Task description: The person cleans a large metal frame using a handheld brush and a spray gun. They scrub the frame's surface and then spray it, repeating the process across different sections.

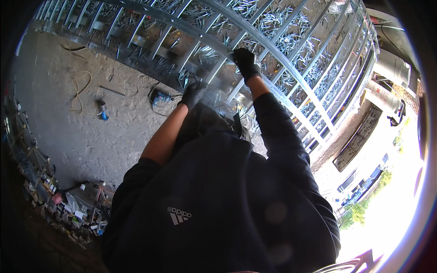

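A large metal frame (261,41) of long rails and many short crossbars fills the far side of the view. My left hand (193,94), in a dark glove, is closed at the near end of a metal crossbar (216,69). Farther off and to the right, my right hand (246,63), gloved in black, has its fingers curled over a long metal rail (207,40), close to where the crossbar meets it. The palms and fingertips of both hands are hidden.
Loose metal strips (277,20) lie heaped beneath the frame. On the concrete floor to the left are a blue corded power tool (160,97), a blue-and-grey tool (103,110), a metal rod (112,91) and a yellowish cord (78,91). Clutter (75,211) lines the lower left.
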A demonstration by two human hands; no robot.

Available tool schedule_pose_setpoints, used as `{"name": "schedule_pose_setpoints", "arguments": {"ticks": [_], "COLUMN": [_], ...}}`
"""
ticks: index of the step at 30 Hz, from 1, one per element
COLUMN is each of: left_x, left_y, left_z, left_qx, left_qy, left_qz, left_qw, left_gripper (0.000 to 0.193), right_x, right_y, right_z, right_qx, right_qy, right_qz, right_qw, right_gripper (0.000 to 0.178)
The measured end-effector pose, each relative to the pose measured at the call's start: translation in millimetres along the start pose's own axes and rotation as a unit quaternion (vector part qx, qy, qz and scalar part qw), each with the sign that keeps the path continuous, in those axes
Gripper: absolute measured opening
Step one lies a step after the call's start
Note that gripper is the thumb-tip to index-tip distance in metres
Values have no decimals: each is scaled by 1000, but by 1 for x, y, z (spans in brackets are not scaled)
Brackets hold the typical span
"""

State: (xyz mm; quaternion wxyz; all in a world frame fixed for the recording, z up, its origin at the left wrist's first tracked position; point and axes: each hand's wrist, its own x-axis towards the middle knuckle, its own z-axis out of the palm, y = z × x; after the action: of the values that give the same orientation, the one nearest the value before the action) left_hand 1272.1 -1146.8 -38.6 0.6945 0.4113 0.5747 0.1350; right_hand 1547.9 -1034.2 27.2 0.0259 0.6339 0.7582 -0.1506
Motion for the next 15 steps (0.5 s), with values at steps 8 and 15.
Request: {"name": "schedule_pose_setpoints", "arguments": {"ticks": [8,15], "left_x": [-5,-17], "left_y": [1,22], "left_z": [-1,-7], "left_qx": [15,-109], "left_qy": [3,117], "left_qz": [10,145], "left_qw": [1000,976], "left_gripper": [34,28], "right_x": [4,-5], "right_y": [-33,-27], "right_z": [-52,-46], "right_qx": [10,71], "right_qy": [-86,-17], "right_qz": [10,131], "right_qw": [996,989], "right_gripper": [22,50]}}
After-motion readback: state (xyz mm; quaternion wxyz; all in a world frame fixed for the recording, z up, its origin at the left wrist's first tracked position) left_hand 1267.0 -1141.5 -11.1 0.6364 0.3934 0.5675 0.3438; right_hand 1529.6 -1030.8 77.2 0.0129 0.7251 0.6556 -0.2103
